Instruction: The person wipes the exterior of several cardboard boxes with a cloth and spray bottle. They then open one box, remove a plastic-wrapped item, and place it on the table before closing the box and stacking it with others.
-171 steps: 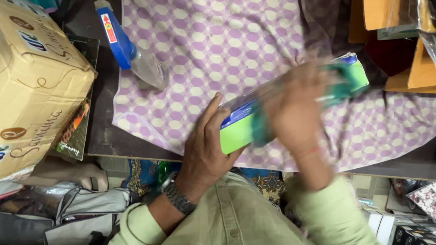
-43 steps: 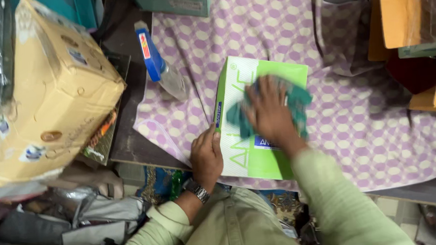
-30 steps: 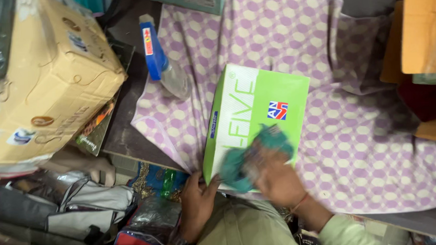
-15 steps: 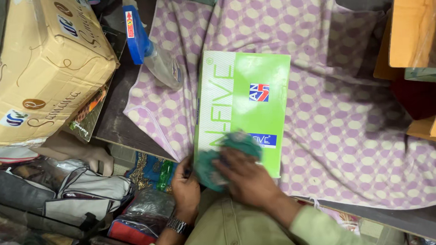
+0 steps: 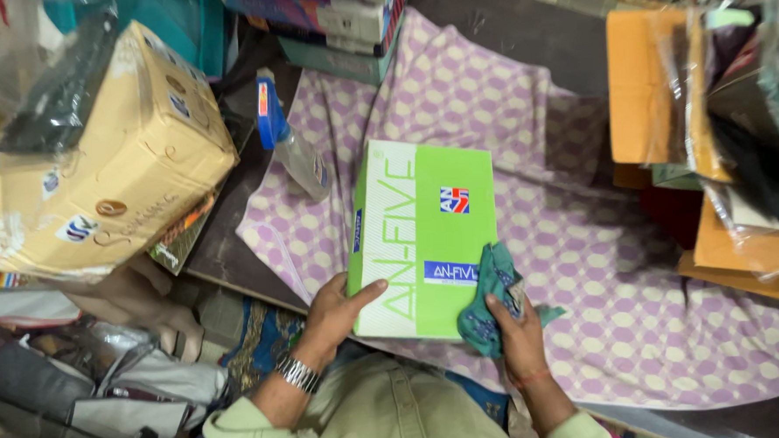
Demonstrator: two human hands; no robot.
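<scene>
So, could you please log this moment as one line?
left hand: holds green box edge | right hand: cloth at box side | box: flat on purple sheet | spray bottle: beside

A dark counter [image 5: 225, 252] carries a purple-and-white patterned cloth [image 5: 601, 262] spread across most of its top. A green box [image 5: 421, 235] lies flat at the cloth's centre. At 10 o'clock from the box, a spray bottle [image 5: 292, 144] rests half on the cloth. At 9 o'clock, a thin booklet [image 5: 184, 232] sits on the bare counter under a tan carton [image 5: 107, 161].
</scene>
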